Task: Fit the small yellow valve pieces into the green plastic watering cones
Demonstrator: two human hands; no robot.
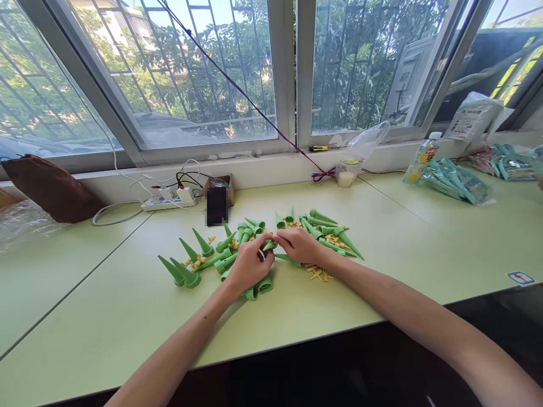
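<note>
My left hand (251, 261) is closed around a green plastic watering spike (270, 245), seen only in part between the fingers. My right hand (299, 245) meets it there, thumb and fingers pinched at the spike's end; whatever small part they may hold is hidden. Around both hands lie several more green spikes, some upright like the cone (202, 243) at the left, others on their sides like the one (348, 242) at the right. Small yellow plastic valve pieces (317, 272) are scattered among them, just below my right wrist and farther left.
Behind the pile stand a dark pixelated object (217, 206) and a white power strip (169, 200) with cables. A tub in a plastic bag (345, 174), a drink bottle (421, 159) and bagged teal items (458, 182) line the window side. The table's front edge (297, 342) runs below my forearms.
</note>
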